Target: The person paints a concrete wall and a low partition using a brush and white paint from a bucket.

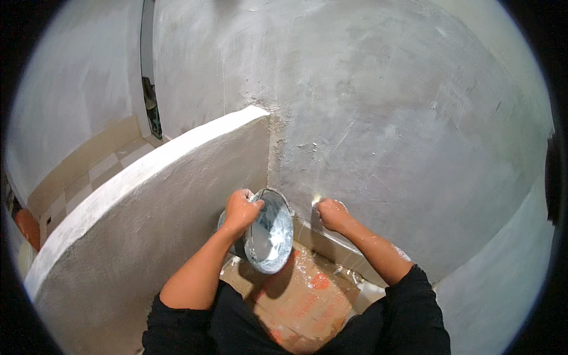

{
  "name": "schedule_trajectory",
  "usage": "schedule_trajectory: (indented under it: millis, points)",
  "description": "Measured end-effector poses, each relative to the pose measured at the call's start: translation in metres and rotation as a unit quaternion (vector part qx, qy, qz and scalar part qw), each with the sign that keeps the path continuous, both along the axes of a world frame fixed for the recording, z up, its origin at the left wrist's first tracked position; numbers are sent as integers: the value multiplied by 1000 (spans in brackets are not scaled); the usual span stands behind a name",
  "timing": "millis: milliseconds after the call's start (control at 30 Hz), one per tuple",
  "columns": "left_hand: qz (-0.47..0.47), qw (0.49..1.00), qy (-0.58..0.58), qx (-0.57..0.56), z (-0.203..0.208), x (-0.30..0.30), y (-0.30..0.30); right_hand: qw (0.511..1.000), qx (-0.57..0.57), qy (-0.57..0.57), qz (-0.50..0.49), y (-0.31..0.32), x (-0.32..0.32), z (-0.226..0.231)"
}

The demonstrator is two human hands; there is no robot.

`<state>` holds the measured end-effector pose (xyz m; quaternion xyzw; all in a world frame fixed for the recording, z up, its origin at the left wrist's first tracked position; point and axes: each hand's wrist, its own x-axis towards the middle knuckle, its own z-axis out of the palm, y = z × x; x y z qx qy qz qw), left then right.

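Note:
My left hand (pixel 241 210) is closed on the rim and wire handle of a metal bucket (pixel 285 228). The bucket tilts so its mouth faces me, and white, paint-like liquid (pixel 276 238) coats the inside. At the grey wall (pixel 378 136), to the right of the bucket, my right hand (pixel 333 214) is closed with its knuckles up. A small pale-tipped tool (pixel 317 198) pokes out past its fingers against the wall. Most of that tool is hidden by the hand, so its kind cannot be made out. White specks dot my right forearm.
A low partition (pixel 177 177) with a white top edge (pixel 160 160) curves along my left and meets the wall at a rough corner. Beneath the bucket, flattened cardboard (pixel 307 302) with white spatters covers the floor. Tiles (pixel 97 168) lie beyond the partition. Another wall (pixel 503 290) rises at the right.

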<state>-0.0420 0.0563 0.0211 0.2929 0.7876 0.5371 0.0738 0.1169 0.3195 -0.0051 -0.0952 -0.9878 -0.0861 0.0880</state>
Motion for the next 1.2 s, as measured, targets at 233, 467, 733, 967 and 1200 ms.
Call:
schedule_trajectory:
  millis: [233,467,733,967,1200]
  points:
    - [-10,1000,22,5,12,18,10,911,-78,401,-50,0,45,154]
    - [-64,998,22,-3,7,12,21,879,236,413,22,21,45,121]
    - [-47,999,-2,25,15,21,20,986,-144,27,-82,8,49,42]
    - [-42,996,42,63,26,21,-2,853,-20,521,7,7,107,183]
    - [-11,998,-5,59,26,27,7,894,292,339,16,37,83,43]
